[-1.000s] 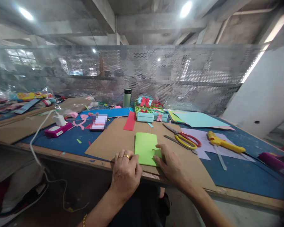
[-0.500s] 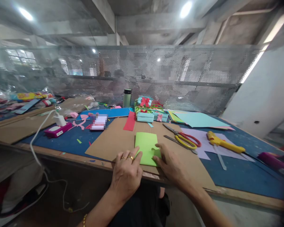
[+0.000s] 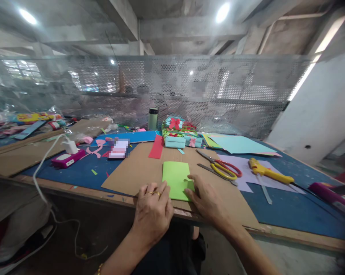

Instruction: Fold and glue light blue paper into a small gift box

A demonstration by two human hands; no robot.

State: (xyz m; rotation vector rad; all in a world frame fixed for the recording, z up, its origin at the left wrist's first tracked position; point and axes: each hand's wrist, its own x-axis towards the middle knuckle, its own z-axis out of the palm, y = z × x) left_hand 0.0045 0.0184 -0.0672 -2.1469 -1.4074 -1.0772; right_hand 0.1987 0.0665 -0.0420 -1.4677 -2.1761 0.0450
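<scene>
A bright green craft sheet [image 3: 176, 177], seemingly folded over, lies on a brown cardboard sheet [image 3: 135, 164] at the table's front edge. My left hand [image 3: 153, 206], with two rings, has its fingers curled and pressed together at the sheet's lower left corner. At the right edge, my right hand [image 3: 205, 196] holds the sheet between thumb and bent forefinger; its other fingers are partly hidden. Scissors with red and yellow handles [image 3: 224, 171] lie open on the cardboard, right of the sheet. Near them is a dark blade-like strip [image 3: 208, 169].
A yellow glue gun [image 3: 270, 172] rests on lilac sheets at right. Behind are small light-blue boxes with bows [image 3: 174, 141], a red strip [image 3: 156, 147], a green flask [image 3: 152, 119] and stacked coloured sheets [image 3: 244, 144]. At left sit a purple power strip [image 3: 67, 158] and a phone [image 3: 118, 149].
The whole view has shifted slightly, so things sit a little further left. My left fingers have drawn back slightly toward the sheet's lower corner. My right hand stays at the right edge.
</scene>
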